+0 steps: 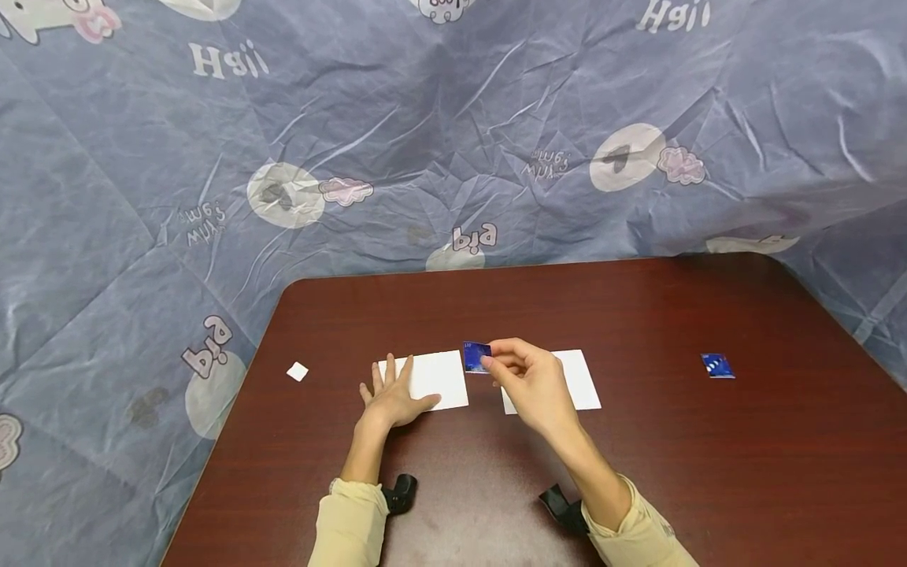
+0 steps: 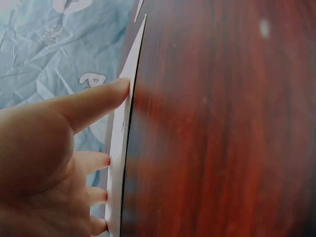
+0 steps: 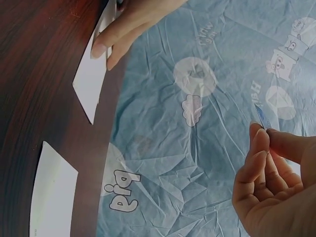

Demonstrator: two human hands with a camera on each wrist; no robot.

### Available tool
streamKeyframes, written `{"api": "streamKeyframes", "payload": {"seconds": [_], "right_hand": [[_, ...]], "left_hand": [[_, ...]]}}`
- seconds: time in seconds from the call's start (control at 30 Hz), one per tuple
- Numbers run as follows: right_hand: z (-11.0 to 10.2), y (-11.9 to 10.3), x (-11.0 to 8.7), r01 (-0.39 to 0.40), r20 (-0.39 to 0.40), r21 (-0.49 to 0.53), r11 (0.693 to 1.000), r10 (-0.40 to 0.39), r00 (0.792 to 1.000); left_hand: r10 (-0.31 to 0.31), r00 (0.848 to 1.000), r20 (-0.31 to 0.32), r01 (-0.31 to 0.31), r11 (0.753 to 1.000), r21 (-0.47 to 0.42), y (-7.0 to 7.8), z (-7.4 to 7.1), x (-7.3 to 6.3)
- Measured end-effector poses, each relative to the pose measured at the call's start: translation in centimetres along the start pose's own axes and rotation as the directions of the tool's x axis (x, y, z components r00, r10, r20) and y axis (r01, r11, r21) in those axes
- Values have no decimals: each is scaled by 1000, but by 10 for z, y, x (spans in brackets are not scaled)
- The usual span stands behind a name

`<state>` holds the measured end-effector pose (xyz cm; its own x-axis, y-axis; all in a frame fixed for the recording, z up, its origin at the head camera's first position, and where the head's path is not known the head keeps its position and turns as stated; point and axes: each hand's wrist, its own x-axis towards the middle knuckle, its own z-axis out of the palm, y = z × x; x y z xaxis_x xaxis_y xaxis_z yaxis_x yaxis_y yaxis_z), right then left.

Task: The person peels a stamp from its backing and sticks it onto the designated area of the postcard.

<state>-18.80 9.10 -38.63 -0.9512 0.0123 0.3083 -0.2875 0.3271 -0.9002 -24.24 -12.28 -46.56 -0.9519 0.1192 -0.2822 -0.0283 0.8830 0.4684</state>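
Note:
My left hand rests with spread fingers on a white rectangular card. In the left wrist view the thumb touches the near edge of that card, and the other fingertips lie on its top. My right hand pinches a small dark-blue square card between thumb and fingers, its printed face toward the head camera. The right wrist view shows this blue card nearly edge-on, raised above the table. A second white card lies on the table behind the right hand, which partly covers it.
Off to the right on the brown table lies another small blue printed square. A small white square lies near the table's left edge. Behind the table hangs a wrinkled blue patterned cloth.

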Motion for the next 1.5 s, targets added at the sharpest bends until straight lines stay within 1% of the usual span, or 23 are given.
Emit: {"api": "streamKeyframes", "payload": {"seconds": [0.17,0.3,0.53,0.83,0.93,1.07,1.2,1.3,1.5], "right_hand": [[0,2,2,13,-9,-14,1000,-13,1000],[1,6,3,7,-15,-27,1000,-7,1000],[5,17,8,-51,-6,-50,997,51,999],[15,31,11,-124,46,-77,989,128,991],[17,36,11,-155,65,-80,985,160,985],[22,44,15,-207,101,-87,974,215,971],[27,50,26,-259,134,-88,962,269,954],[31,51,36,-307,161,-76,949,316,935],[42,58,53,-412,193,-74,908,419,887]], "left_hand": [[13,1000,6,-13,999,33,2,0,2],[16,1000,10,-17,999,45,2,1,2],[17,1000,5,-17,999,40,0,1,1],[19,1000,-5,-18,999,36,0,2,1],[20,1000,-7,-20,999,41,0,3,1],[21,1000,0,-21,998,50,0,4,2],[17,1000,8,-17,998,53,-1,5,3],[14,1000,7,-15,999,52,-1,4,3],[15,1000,7,-15,999,45,-1,2,2]]}}
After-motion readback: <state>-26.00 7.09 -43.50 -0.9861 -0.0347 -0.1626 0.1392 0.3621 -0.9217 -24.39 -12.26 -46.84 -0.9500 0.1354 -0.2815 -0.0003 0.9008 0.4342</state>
